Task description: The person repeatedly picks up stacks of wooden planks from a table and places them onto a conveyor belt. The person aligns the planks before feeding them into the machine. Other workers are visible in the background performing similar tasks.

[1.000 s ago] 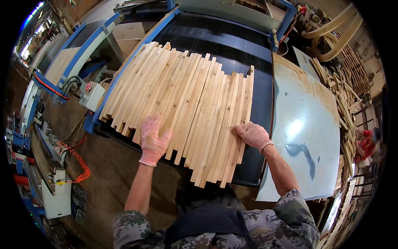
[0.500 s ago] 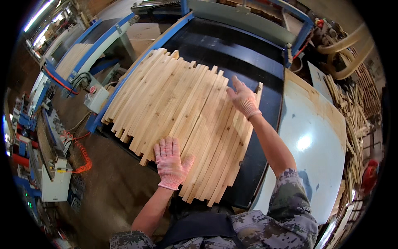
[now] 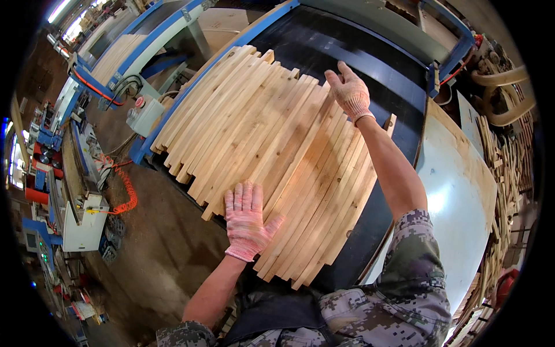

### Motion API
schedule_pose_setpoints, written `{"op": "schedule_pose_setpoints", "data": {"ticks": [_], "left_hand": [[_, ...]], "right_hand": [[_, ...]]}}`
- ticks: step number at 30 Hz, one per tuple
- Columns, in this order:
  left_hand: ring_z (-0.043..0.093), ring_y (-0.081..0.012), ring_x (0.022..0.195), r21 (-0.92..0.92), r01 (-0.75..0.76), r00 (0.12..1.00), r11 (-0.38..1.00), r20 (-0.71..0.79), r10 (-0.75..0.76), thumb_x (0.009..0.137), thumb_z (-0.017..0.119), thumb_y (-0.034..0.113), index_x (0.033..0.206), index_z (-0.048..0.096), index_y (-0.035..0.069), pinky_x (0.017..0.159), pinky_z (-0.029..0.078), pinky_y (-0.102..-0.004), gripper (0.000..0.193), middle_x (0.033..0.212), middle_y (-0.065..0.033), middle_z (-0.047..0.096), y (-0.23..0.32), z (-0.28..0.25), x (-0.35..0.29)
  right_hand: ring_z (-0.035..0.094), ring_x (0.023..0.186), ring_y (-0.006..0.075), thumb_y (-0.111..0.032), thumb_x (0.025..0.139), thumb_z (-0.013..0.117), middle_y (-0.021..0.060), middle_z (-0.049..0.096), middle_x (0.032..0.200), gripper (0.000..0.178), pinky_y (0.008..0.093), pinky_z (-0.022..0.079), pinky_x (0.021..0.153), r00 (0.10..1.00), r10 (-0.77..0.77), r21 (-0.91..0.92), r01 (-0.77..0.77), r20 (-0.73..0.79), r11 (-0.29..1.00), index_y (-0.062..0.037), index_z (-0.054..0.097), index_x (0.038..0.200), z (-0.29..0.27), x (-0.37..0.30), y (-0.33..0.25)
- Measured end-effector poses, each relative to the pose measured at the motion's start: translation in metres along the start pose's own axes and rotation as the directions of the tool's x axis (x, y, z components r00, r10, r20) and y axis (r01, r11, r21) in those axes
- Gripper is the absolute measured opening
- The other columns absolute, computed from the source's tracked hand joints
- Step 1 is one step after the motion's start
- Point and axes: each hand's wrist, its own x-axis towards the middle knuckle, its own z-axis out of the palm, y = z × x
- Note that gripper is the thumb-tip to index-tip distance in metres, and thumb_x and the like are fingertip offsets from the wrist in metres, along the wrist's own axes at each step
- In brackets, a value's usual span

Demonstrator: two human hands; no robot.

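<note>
A broad row of light wooden strips [image 3: 248, 124] lies side by side on a black conveyor belt [image 3: 358, 243], their ends uneven. My left hand [image 3: 247, 217], in a pinkish knit glove, rests flat on the near ends of the strips, fingers stretched forward and thumb out to the right. My right hand [image 3: 350, 92], in a pale knit glove, is at the far ends of the right-hand strips, fingers extended and apart from the thumb. Neither hand grips a strip. A narrow gap runs between the strips near the middle.
A blue side rail [image 3: 196, 87] borders the belt on the left, with a grey control box [image 3: 144, 114] beside it. On the right stands a pale sheet-topped table [image 3: 451, 191]. Scrap wood [image 3: 500, 168] is heaped beyond it. An orange coiled hose [image 3: 128, 188] hangs at the left.
My right hand has shifted left along the far strip ends. My left hand stays flat at the near ends. The view has turned slightly.
</note>
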Motion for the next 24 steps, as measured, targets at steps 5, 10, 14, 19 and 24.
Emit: {"op": "schedule_pose_setpoints", "data": {"ticks": [5,10,14,19,24], "left_hand": [[0.035,-0.0454,0.156,-0.115,-0.016,1.0,0.993,0.015,0.018,0.092,0.076,0.043,0.15,0.057,-0.004,0.132,0.014,-0.0574,0.078,0.163,-0.0277,0.045,-0.011,-0.004,0.005],[0.067,-0.0305,0.126,-0.699,0.155,0.983,0.698,0.18,-0.038,0.098,0.074,0.023,0.141,0.063,-0.005,0.111,0.049,-0.048,0.052,0.136,-0.02,0.07,-0.006,-0.039,0.007],[0.072,-0.0142,0.093,-0.895,0.361,0.921,0.263,0.386,0.05,0.102,0.069,0.014,0.136,0.062,-0.004,0.084,0.061,-0.0331,0.039,0.113,-0.0107,0.075,-0.018,-0.069,0.011],[0.062,-0.0105,0.089,-0.95,0.251,0.946,0.183,0.281,0.162,0.1,0.07,0.011,0.162,0.04,0.003,0.084,0.058,-0.0294,0.07,0.104,-0.0037,0.065,-0.049,-0.091,-0.005],[0.063,-0.0201,0.092,-0.877,-0.101,0.961,0.469,0.036,0.275,0.088,0.074,0.01,0.166,0.037,0.004,0.085,0.056,-0.0347,0.086,0.112,-0.0095,0.064,-0.068,-0.066,-0.024]], "right_hand": [[0.067,0.122,0.0219,-0.029,0.103,0.074,0.016,0.071,0.137,0.075,0.0323,0.05,0.107,0.952,-0.26,0.749,0.29,-0.161,0.596,0.0016,0.041,0.163,-0.049,-0.04,-0.042],[0.063,0.104,0.0184,-0.024,0.104,0.071,0.0099,0.067,0.118,0.078,0.0313,0.053,0.094,0.955,-0.045,0.506,0.195,-0.293,0.84,0.0058,0.032,0.164,-0.072,-0.153,0.008],[0.068,0.095,0.0257,-0.032,0.102,0.068,0.0127,0.068,0.096,0.069,0.0383,0.054,0.089,0.938,0.284,0.057,-0.279,-0.199,0.959,0.006,0.044,0.154,-0.06,-0.292,0.091],[0.07,0.116,0.0404,-0.045,0.102,0.063,0.0259,0.075,0.116,0.061,0.0448,0.052,0.102,0.861,0.491,-0.076,-0.503,-0.13,0.861,0.0073,0.064,0.133,-0.013,-0.357,0.024],[0.07,0.109,0.0366,-0.047,0.101,0.065,0.0234,0.073,0.118,0.062,0.0439,0.054,0.096,0.899,0.431,0.226,-0.406,-0.077,0.886,0.0055,0.063,0.135,-0.006,-0.356,0.043]]}}
